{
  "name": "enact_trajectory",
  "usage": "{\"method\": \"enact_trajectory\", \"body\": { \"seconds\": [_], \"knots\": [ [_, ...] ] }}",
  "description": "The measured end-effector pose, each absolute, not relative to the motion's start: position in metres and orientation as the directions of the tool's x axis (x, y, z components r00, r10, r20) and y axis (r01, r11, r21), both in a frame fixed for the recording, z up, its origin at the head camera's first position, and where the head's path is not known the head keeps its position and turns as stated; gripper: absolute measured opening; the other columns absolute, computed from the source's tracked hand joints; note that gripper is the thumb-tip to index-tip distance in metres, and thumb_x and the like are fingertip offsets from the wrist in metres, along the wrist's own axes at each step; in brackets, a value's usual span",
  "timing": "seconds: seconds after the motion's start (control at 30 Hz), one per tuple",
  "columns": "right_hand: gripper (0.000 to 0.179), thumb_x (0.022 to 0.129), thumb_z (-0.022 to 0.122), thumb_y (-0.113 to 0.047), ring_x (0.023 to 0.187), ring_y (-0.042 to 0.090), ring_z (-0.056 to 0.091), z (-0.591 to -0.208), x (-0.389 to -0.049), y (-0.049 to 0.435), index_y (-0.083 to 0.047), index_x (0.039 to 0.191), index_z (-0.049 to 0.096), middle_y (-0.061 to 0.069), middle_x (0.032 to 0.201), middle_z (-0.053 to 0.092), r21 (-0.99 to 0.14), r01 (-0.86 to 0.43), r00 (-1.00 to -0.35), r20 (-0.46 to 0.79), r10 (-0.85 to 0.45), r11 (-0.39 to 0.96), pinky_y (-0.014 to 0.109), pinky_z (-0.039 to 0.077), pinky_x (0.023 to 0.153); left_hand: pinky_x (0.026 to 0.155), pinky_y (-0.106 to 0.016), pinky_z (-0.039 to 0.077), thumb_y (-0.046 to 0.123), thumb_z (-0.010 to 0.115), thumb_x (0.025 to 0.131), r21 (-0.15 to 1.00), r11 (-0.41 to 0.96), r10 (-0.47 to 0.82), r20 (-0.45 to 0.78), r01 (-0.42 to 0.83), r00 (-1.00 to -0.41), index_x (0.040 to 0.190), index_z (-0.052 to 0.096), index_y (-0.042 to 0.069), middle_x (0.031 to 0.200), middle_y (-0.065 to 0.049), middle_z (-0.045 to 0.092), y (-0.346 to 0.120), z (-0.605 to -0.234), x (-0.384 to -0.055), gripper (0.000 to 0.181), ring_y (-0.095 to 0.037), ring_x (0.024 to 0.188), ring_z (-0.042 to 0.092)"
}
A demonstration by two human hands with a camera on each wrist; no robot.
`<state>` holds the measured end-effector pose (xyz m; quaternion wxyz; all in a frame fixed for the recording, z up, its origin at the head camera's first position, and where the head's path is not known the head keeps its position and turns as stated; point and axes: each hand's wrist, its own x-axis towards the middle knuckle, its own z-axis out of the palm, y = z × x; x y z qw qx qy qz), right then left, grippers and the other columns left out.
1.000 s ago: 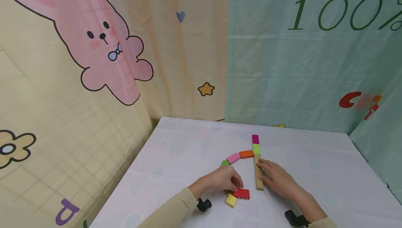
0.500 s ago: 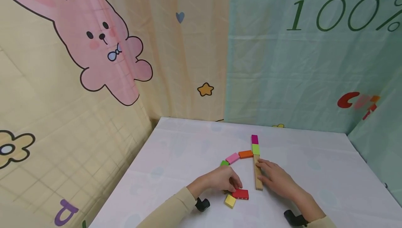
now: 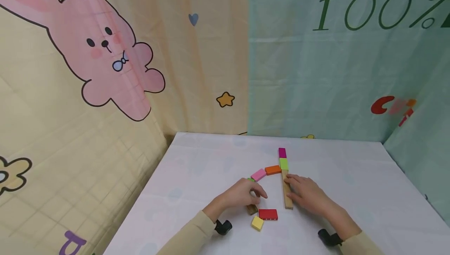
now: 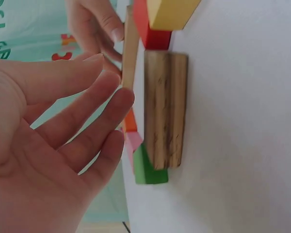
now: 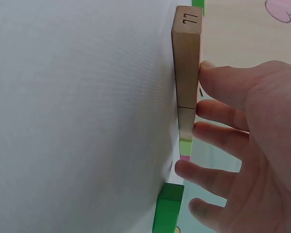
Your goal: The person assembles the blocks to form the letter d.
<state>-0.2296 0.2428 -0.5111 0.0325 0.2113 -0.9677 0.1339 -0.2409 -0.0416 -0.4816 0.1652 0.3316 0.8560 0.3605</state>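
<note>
My left hand (image 3: 242, 193) hovers with its fingers parted and holds nothing, over a dark wooden block (image 4: 166, 109) with a cracked, bark-like surface. Beside that block lie a red block (image 3: 268, 214) with white dots and a yellow block (image 3: 258, 223). A green block (image 4: 150, 167) sits at its other end, mostly hidden by the hand in the head view. My right hand (image 3: 309, 195) touches the side of a row of plain wooden blocks (image 3: 287, 190), its thumb and fingertips along one side. The number 77 marks the end of the nearest one in the right wrist view.
Past the wooden row lie a lime block (image 3: 284, 164) and a magenta block (image 3: 282, 153). An orange block (image 3: 273, 170) and a pink block (image 3: 258, 175) curve off to the left. Another green block (image 5: 168, 208) shows near my right fingers. Curtains hang behind the white table (image 3: 211, 149).
My left hand has let go of the red block and lifted away up and left, uncovering the dark wooden block. My right hand stays at the wooden row. The head view has shifted slightly.
</note>
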Motion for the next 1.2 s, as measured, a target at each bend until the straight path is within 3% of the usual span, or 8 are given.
{"method": "enact_trajectory", "body": {
  "seconds": [0.13,0.3,0.6,0.83,1.2],
  "knots": [
    [0.06,0.09,0.076,-0.036,0.131,0.04,0.048,-0.504,-0.23,0.242,-0.009,0.14,0.059,0.014,0.144,0.054,-0.22,-0.413,-0.911,0.099,-0.401,0.884,0.069,0.034,0.104,0.085,-0.027,0.052,0.011,0.074,0.092,0.724,0.542,0.622,-0.005,0.426,-0.783,0.106,0.078,0.023,0.107,0.019,0.065,-0.05,-0.479,-0.244,0.019,-0.014,0.109,0.058],
    [0.057,0.088,0.079,-0.036,0.13,0.039,0.049,-0.498,-0.229,0.24,-0.012,0.137,0.062,0.013,0.141,0.056,-0.204,-0.403,-0.915,0.094,-0.392,0.892,0.071,0.034,0.103,0.1,-0.035,0.048,0.015,0.077,0.09,0.679,0.593,0.591,-0.004,0.432,-0.807,0.116,0.076,0.025,0.124,0.018,0.062,-0.058,-0.483,-0.246,0.028,-0.012,0.122,0.053],
    [0.043,0.085,0.083,-0.027,0.125,0.031,0.054,-0.496,-0.216,0.22,-0.02,0.125,0.071,0.005,0.132,0.062,-0.338,-0.37,-0.929,0.145,-0.341,0.865,0.051,0.052,0.095,0.107,-0.044,0.043,0.031,0.081,0.087,0.627,0.631,0.603,-0.025,0.458,-0.797,0.146,0.055,0.028,0.156,0.001,0.041,-0.067,-0.5,-0.246,0.065,-0.021,0.14,0.041],
    [0.036,0.085,0.082,-0.026,0.12,0.02,0.055,-0.509,-0.197,0.202,-0.026,0.119,0.072,-0.006,0.126,0.062,-0.375,-0.486,-0.874,0.216,-0.435,0.79,0.044,0.054,0.093,0.111,-0.05,0.037,0.038,0.083,0.084,0.643,0.612,0.618,-0.027,0.46,-0.785,0.154,0.042,0.034,0.164,0.003,0.028,-0.073,-0.513,-0.246,0.081,-0.022,0.147,0.031],
    [0.035,0.087,0.08,-0.033,0.119,0.013,0.052,-0.508,-0.185,0.181,-0.032,0.121,0.07,-0.014,0.127,0.059,-0.47,-0.572,-0.812,0.211,-0.544,0.672,0.043,0.053,0.094,0.112,-0.058,0.032,0.046,0.08,0.085,0.661,0.62,0.608,-0.063,0.424,-0.791,0.157,0.036,0.035,0.164,0.012,0.025,-0.077,-0.515,-0.246,0.085,-0.024,0.151,0.021]
  ]
}}
